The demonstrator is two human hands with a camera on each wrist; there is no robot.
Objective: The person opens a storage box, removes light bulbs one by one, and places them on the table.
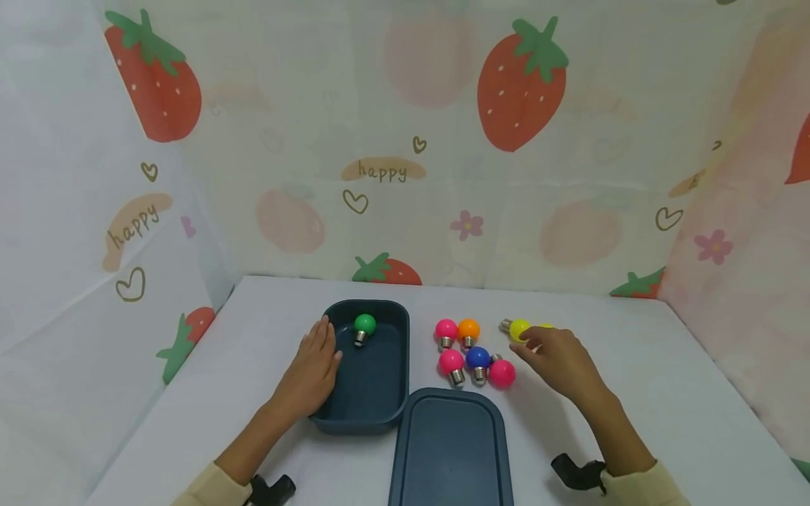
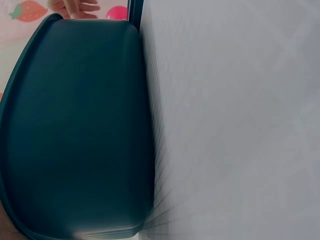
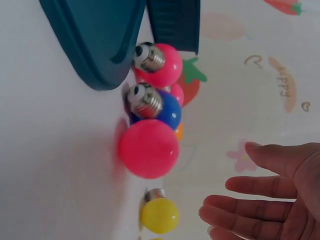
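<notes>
My left hand (image 1: 310,376) rests along the left rim of a dark blue box (image 1: 373,393), its fingers straight. Inside the box lies one green light bulb (image 1: 365,324). Over at the right, my right hand (image 1: 563,358) is above the table beside a yellow bulb (image 1: 519,329), partly covering a second yellow bulb (image 1: 547,326). In the right wrist view its fingers (image 3: 255,215) are spread loosely with nothing between them. Between box and right hand sit pink bulbs (image 1: 503,374), an orange bulb (image 1: 468,329) and a blue bulb (image 1: 478,358).
A flat dark blue lid (image 1: 452,450) lies on the white table (image 1: 633,365) in front of the bulbs, against the box's near right corner. Cloth (image 1: 392,225) printed with strawberries hangs behind and at both sides. Black wrist devices (image 1: 577,472) are at the sleeves.
</notes>
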